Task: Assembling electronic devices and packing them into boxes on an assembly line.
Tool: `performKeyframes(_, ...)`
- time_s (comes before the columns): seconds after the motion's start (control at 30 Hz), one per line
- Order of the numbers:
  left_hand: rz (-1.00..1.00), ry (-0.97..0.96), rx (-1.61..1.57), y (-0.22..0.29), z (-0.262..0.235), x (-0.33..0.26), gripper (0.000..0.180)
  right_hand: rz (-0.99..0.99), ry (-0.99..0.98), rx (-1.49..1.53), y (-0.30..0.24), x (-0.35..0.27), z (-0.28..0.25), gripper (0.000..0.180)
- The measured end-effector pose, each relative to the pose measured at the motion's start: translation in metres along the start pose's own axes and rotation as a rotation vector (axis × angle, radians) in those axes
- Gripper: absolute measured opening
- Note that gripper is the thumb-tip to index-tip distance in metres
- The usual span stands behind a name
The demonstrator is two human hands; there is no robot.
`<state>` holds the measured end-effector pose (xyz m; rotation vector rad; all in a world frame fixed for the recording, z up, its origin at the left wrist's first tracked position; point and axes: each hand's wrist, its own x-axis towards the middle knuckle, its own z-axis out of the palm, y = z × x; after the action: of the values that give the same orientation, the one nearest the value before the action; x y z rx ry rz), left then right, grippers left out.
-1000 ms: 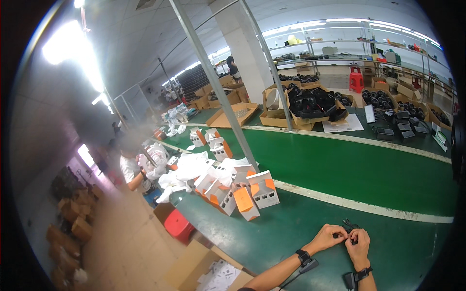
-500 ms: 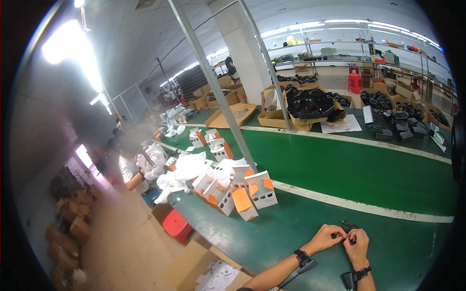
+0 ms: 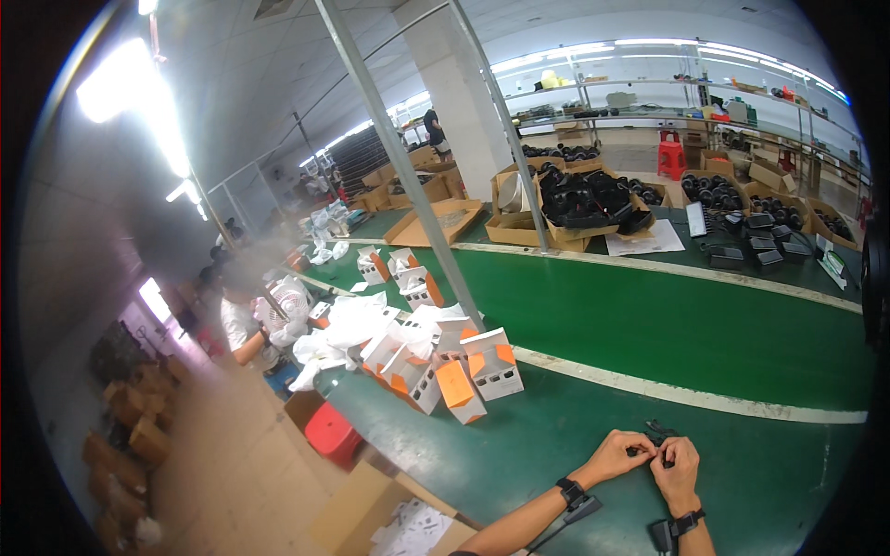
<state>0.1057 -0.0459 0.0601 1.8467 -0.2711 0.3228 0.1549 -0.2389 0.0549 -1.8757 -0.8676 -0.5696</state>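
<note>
Pinching a small black part (image 3: 660,434) between both grips, left hand (image 3: 619,456) and right hand (image 3: 677,466) pressed together over the green surface (image 3: 649,324), white-and-orange cartons (image 3: 454,371) well apart to the left.

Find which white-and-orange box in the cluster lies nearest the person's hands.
The box lying with its orange face up at the cluster's lower edge; the rest sit farther up the green table.
</note>
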Motion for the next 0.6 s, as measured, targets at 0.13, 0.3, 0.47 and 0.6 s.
performKeyframes(0.13,0.019,-0.003,0.021,-0.0046,0.0008,0.0,0.009,-0.003,-0.023,-0.021,0.0003,0.0007,-0.0014,0.036)
performKeyframes(0.3,0.019,0.001,0.056,-0.0066,0.001,0.0,0.009,-0.02,-0.027,-0.001,0.0011,0.0013,-0.0006,0.036)
performKeyframes(0.47,-0.015,-0.005,0.041,-0.0045,0.0012,0.0026,0.01,-0.045,-0.026,-0.012,0.0022,0.0027,-0.0025,0.036)
performKeyframes(0.6,0.003,0.032,0.036,-0.008,0.0019,0.0018,0.011,-0.049,-0.023,-0.025,0.0001,0.0028,-0.0017,0.036)
